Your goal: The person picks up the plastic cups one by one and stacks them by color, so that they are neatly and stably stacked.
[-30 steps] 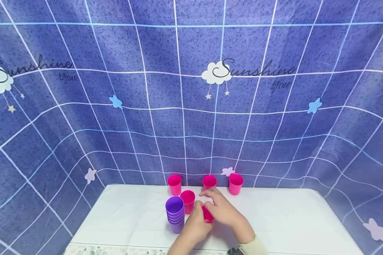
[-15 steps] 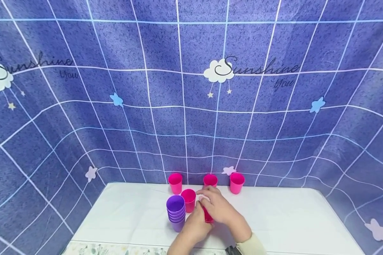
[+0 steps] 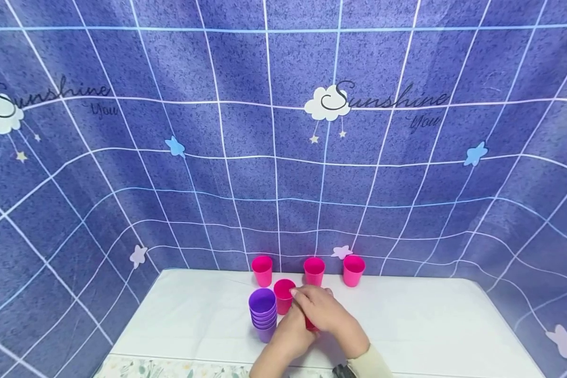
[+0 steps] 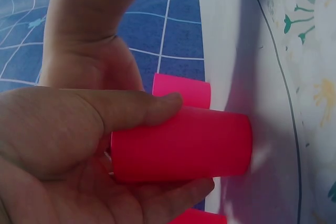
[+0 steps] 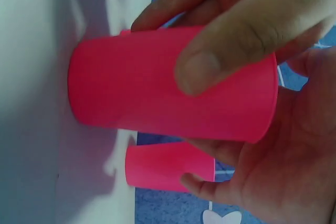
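My left hand (image 3: 290, 333) grips a pink plastic cup (image 4: 181, 148), its thumb along one side and fingers along the other. The cup stands upright, base close over the table. My right hand (image 3: 322, 311) lies over the cup's mouth from the right, palm at the rim and thumb stretched out, as the right wrist view shows. In the head view the hands hide most of the cup. Just left of them, a stack of several purple cups (image 3: 263, 317) stands beside another pink cup (image 3: 284, 303).
Along the back of the white table (image 3: 420, 320) stand three pink cups, at the left (image 3: 262, 273), the middle (image 3: 314, 270) and the right (image 3: 354, 272). Behind them hangs a blue gridded curtain (image 3: 245, 220). A floral-patterned cloth (image 3: 170, 367) runs along the front edge.
My right hand has come down over the top of the held cup, covering more of it. The left hand keeps its grip. The whole head view has shifted slightly.
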A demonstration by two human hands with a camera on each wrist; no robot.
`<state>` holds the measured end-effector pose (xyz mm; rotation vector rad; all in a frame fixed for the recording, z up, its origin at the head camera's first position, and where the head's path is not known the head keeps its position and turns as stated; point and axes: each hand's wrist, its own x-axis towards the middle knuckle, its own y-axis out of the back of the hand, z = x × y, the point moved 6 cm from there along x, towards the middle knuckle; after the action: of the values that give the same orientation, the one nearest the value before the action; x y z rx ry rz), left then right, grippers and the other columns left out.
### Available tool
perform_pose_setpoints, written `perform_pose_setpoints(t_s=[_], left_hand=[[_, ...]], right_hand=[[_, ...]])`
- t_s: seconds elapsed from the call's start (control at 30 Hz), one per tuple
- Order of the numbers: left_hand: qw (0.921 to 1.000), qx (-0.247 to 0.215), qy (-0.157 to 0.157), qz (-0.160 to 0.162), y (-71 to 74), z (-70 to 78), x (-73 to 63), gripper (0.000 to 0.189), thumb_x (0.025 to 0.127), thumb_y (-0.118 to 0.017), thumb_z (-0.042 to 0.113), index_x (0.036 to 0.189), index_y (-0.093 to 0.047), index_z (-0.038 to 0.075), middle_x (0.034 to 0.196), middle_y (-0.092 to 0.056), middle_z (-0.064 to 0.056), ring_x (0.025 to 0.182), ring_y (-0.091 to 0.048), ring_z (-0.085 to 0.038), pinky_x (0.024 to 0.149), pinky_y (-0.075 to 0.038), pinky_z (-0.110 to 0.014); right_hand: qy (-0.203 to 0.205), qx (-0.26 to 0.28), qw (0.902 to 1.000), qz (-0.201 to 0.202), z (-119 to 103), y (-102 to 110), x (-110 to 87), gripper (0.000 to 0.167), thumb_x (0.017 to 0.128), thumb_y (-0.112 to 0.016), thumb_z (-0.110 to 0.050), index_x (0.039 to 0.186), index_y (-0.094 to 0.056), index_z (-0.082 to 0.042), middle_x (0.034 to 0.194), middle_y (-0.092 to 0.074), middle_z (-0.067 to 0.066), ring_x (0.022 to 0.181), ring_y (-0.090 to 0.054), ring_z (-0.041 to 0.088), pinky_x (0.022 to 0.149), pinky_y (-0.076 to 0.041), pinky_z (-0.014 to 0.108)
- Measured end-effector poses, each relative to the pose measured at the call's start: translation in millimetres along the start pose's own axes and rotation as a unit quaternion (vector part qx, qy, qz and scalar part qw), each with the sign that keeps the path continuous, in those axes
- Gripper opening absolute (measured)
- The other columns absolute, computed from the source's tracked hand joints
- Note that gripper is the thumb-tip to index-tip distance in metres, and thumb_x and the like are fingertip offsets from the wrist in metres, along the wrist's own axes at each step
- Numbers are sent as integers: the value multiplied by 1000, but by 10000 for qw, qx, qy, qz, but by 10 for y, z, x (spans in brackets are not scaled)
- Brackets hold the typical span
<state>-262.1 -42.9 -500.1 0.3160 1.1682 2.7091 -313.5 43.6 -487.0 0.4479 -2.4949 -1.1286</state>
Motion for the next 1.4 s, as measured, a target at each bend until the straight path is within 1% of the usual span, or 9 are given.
perform_pose_setpoints(t_s=[0.07,0.17,0.37,0.5,0.73,0.9,1.1,1.2,1.4], left_hand=[[9997,-127,198,-22,-7,-21,10,95,77,-85,9,152,-34,-17,150,-53,-35,135,-60,-46,116,-47,-59],[9991,-192,376,-18,-15,-42,15,100,75,-87,9,151,-30,-21,145,-55,-39,130,-62,-50,112,-48,-62],[9991,-198,369,60,-17,-48,28,89,72,-90,9,143,-40,-13,129,-66,-30,117,-69,-44,104,-55,-60],[9989,-235,407,47,-25,-47,22,87,74,-91,11,143,-42,-11,132,-65,-31,122,-68,-45,106,-54,-60],[9988,-228,424,102,-36,-68,22,83,74,-92,13,141,-47,-8,128,-69,-25,119,-69,-41,104,-55,-57],[9985,-272,466,123,-32,-121,47,89,74,-90,15,147,-45,-9,130,-69,-24,120,-69,-41,104,-55,-59],[9988,-321,254,255,-12,-136,69,75,71,-89,10,137,-55,-4,115,-73,-13,107,-72,-30,96,-59,-49],[9989,-302,165,320,0,-131,73,69,72,-88,9,133,-57,-1,113,-72,-9,106,-71,-28,94,-60,-46],[9986,-32,324,425,3,-110,75,75,74,-88,15,138,-55,-2,121,-68,-14,110,-71,-33,96,-59,-52]], right_hand=[[-120,-38,9999,97,39,21,13,42,112,-42,-34,88,-74,-19,90,-74,-3,96,-72,24,85,-47,48],[-177,-50,9995,251,83,45,16,39,111,-45,-30,92,-77,-16,92,-76,0,97,-74,30,86,-54,50],[-149,247,9984,493,146,90,-4,37,109,-46,-22,112,-79,-5,113,-80,9,117,-74,35,103,-57,52],[-204,439,9960,749,188,172,-39,37,106,-48,-16,126,-75,-1,128,-77,12,129,-69,35,111,-53,55],[-257,700,9902,1181,236,322,-64,30,102,-63,-22,123,-78,-7,124,-79,8,119,-75,28,101,-61,47],[-648,1053,9803,1542,302,409,-43,38,92,-80,-34,120,-80,-8,115,-81,7,96,-76,20,85,-64,33],[-1072,1440,9620,2060,370,521,-82,47,78,-92,-41,116,-82,-15,109,-81,3,94,-71,17,82,-59,29],[-1043,1683,9548,2219,370,559,-101,46,76,-95,-39,114,-81,-16,103,-81,2,92,-70,18,80,-58,27],[-511,2319,9426,2347,359,612,-103,47,81,-91,-19,122,-71,-6,99,-77,11,93,-72,24,83,-60,29]])
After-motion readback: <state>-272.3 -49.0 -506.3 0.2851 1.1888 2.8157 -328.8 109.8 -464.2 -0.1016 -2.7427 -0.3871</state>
